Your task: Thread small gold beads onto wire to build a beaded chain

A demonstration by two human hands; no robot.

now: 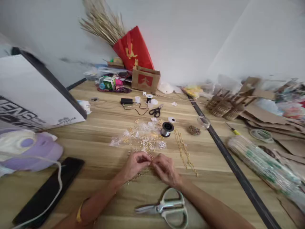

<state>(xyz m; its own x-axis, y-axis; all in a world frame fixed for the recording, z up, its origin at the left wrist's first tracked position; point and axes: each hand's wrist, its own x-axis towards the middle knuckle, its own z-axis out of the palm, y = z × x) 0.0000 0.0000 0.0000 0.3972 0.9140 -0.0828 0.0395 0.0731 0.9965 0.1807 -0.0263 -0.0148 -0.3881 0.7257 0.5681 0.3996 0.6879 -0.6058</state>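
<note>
My left hand and my right hand meet over the table, fingertips pinched close together. Whatever is between them is too small to make out. Under the left hand a thin chain lies on the wood, partly hidden. Just beyond the fingers spreads a pile of small gold and clear beads and findings, some in little plastic bags. A spool of wire stands at the pile's right edge. Gold chains lie right of it. Large pale-handled scissors rest nearest me.
Black-handled scissors, a black adapter and a dish of beads sit farther back. At left are a phone, a purple plush and a white box. Right of a dark strip lie wrapped sticks and cardboard.
</note>
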